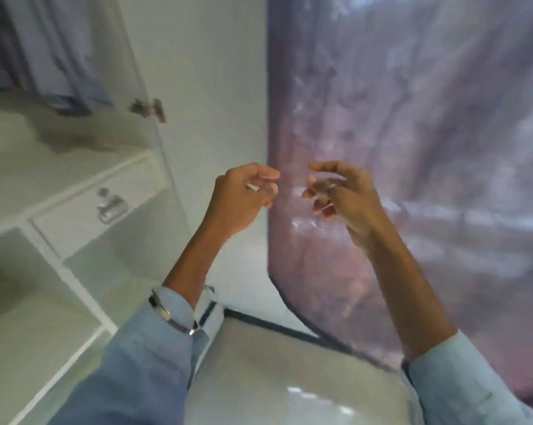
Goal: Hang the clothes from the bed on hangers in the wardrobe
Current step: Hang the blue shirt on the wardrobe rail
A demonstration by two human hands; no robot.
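Observation:
My left hand [240, 197] and my right hand [342, 197] are raised side by side at mid-frame, a small gap between them. The fingers of both are loosely curled and I see nothing held in either. The left one is in front of a white wall, and behind the right one hangs a large mauve patterned fabric [412, 118]. In the open white wardrobe [75, 167] at the left, blue-grey clothes [53, 50] hang at the top. The view is blurred. No bed and no loose hanger are in view.
A drawer with a metal handle [110, 205] sits below the wardrobe shelf, with open compartments under it. A metal hinge [148, 108] is on the wardrobe's side panel. The fabric's dark-trimmed hem ends above a white floor [274, 378] with a dark line.

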